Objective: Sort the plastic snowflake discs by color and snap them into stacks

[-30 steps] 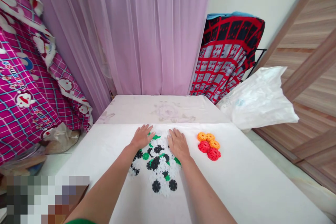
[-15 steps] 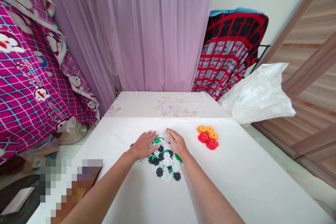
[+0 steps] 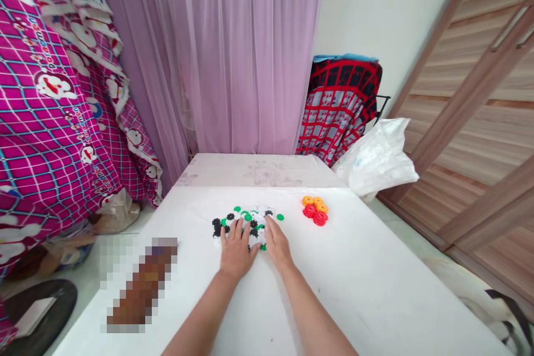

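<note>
Both the left hand (image 3: 236,253) and right hand (image 3: 276,243) lie flat, fingers spread, apparently pressing the disc pile (image 3: 246,221) mid-counter (image 3: 375,289); a hard sweep could scatter discs off the edge.

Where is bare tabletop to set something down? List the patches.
Free: the white table right of the right hand, below the orange and red discs; also left of the left hand. Crowded: the green, black and white discs under both hands.

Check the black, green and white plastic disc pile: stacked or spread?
Spread: the black, green and white plastic disc pile lies flat on the white tabletop.
</note>
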Tool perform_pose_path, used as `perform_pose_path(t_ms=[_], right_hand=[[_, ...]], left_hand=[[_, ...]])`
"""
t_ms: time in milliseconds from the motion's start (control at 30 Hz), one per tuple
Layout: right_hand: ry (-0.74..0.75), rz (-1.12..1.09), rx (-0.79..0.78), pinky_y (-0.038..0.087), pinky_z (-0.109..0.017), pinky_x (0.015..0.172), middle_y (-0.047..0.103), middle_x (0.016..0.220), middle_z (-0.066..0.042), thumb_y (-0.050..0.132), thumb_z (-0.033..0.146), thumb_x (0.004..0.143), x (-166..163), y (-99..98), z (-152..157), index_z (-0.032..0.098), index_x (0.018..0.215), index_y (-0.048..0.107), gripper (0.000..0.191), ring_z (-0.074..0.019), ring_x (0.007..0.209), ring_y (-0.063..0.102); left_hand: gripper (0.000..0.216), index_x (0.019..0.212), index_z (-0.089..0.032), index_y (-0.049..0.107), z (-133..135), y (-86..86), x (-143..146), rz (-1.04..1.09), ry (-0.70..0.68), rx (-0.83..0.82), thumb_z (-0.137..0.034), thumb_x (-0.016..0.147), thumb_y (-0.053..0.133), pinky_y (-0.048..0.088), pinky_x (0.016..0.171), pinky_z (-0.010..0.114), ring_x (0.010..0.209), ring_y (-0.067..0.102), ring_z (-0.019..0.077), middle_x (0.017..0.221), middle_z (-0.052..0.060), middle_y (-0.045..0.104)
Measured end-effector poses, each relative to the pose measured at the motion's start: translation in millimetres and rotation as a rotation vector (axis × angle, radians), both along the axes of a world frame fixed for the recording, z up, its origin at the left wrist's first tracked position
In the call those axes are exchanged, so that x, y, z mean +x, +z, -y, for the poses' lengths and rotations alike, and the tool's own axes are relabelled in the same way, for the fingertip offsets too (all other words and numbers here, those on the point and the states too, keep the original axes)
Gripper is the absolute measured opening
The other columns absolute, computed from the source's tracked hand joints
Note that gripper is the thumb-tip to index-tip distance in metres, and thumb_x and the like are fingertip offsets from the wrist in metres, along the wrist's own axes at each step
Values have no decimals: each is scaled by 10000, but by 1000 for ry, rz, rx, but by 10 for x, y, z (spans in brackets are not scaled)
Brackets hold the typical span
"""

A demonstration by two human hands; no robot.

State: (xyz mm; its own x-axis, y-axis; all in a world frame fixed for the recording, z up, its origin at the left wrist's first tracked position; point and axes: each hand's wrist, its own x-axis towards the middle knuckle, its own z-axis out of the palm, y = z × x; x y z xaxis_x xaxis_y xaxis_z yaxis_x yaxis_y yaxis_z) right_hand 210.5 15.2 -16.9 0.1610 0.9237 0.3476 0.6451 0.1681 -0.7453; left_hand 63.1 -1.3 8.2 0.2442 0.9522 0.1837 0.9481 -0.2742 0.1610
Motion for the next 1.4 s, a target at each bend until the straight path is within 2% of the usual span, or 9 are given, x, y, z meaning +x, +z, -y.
perform_pose_path(t_ms=[167, 333, 467, 800, 1000, 1100, 1200, 1333, 1400], right_hand=[[-245, -188, 50, 409, -397, 1059, 639, 1245, -139, 255, 428, 915, 172, -47, 98, 135, 1219, 612, 553, -232, 1179, 567], [-179, 208, -46, 284, -478, 1125, 491, 1417, -194, 380, 429, 896, 174, 17, 364, 102, 1317, 550, 560, -304, 1336, 417], [-161, 448, -231, 169, -568, 1134, 319, 1527, -232, 495, 532, 871, 53, 138, 451, 112, 1454, 406, 724, -383, 1421, 265], [-99, 501, -373, 98, -574, 1145, 279, 1555, -208, 359, 594, 933, 81, 294, -52, 152, 1504, 325, 723, -355, 1446, 221], [157, 444, -210, 154, -503, 1174, 405, 1514, -99, 328, 487, 971, 58, 304, -249, 202, 1436, 447, 558, -263, 1419, 313], [34, 255, -131, 292, -400, 1144, 546, 1396, -113, 231, 360, 988, 139, 223, -258, 154, 1335, 553, 517, -200, 1317, 466], [-123, 116, -27, 418, -384, 1056, 658, 1222, -126, 272, 333, 950, 247, 51, -129, 140, 1201, 646, 490, -216, 1161, 588], [-18, 183, 169, 451, -411, 1029, 655, 1207, -115, 490, 307, 856, 293, -103, 220, 182, 1173, 664, 382, -239, 1138, 587], [49, 287, 186, 430, -433, 1050, 610, 1289, -109, 539, 263, 835, 260, -70, 375, 214, 1202, 655, 388, -254, 1202, 544]], left_hand=[[660, 1464, -156, 395, 94, -11, -352, -24, 189, 58, -525, 919, 362, 122, 1149, 634, 1455, 229, 365, 1572, 149, 289], [754, 1473, -85, 356, 77, -61, -539, 14, 371, 23, -573, 899, 378, 201, 1142, 583, 1426, 286, 392, 1538, 223, 328], [805, 1492, -105, 316, -27, -35, -535, -9, 297, -56, -631, 884, 333, 183, 1150, 583, 1444, 265, 356, 1547, 196, 323], [817, 1508, -177, 292, -91, -16, -526, -55, 126, -75, -689, 873, 311, 157, 1149, 607, 1461, 232, 335, 1581, 155, 250], [814, 1502, -223, 313, -52, 40, -512, -35, -10, -78, -700, 847, 392, 159, 1160, 596, 1467, 218, 325, 1593, 128, 228], [690, 1469, -256, 383, -53, 50, -512, -15, -22, -84, -624, 886, 401, 164, 1162, 595, 1456, 256, 311, 1574, 98, 302], [559, 1427, -245, 452, -80, -7, -547, 44, 33, -37, -498, 934, 384, 222, 1166, 543, 1436, 309, 287, 1537, 94, 387], [545, 1414, -167, 464, -103, -121, -638, 160, 113, 87, -403, 924, 435, 308, 1134, 521, 1407, 355, 316, 1511, 143, 416], [533, 1428, -213, 448, -88, -147, -667, 188, 52, 158, -396, 928, 437, 341, 1106, 540, 1403, 361, 321, 1514, 127, 416]])
